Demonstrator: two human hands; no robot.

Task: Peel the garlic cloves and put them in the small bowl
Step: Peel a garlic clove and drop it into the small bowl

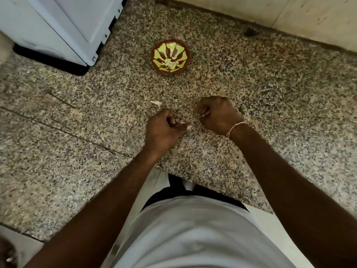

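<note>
Peeling garlic | left hand pinching a clove | right hand curled on skin, probably | pull gently, then small bowl

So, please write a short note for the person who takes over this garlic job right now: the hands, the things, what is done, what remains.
Left hand: fingers curled, pinching a garlic clove whose pale tip sticks out.
Right hand: curled, pinching a thin strip that looks like skin.
Small bowl: on the counter beyond the hands, with several peeled cloves inside.
A loose bit of skin lies on the counter near the left hand.
Done: some cloves peeled and in the bowl.
Left: finish peeling this clove and drop it into the bowl. I cannot see other unpeeled cloves.
</note>
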